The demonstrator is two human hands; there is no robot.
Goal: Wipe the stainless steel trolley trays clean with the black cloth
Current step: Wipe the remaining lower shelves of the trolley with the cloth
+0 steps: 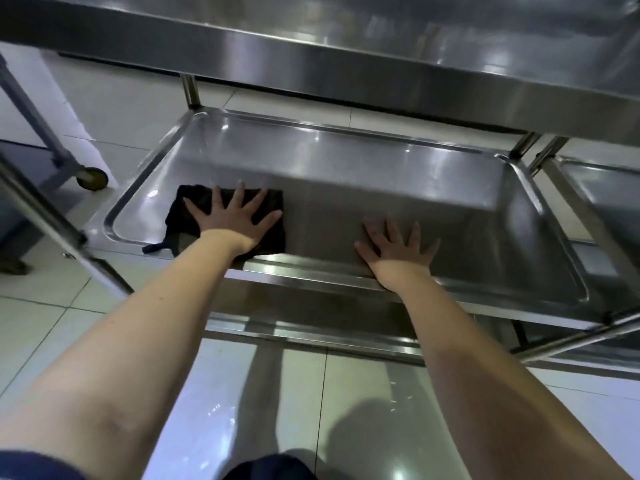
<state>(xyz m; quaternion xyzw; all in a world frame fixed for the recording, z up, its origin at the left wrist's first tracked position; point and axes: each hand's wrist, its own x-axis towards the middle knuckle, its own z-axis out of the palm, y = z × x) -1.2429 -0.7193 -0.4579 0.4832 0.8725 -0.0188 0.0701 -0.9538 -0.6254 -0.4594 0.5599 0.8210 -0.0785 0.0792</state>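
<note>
Black cloth (227,220), silver-grey steel tray (398,168), glossy white floor tiles (363,410), dark grout lines.

upper tray (381,60) overhanging, middle tray (398,174) open

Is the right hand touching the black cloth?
Apart. Head view: right hand lies on bare tray, clear steel between it and the black cloth.

Institutional kitchen-like room; stainless steel trolley (398,174); castor (91,178); glossy tiled floor (363,393)
</note>
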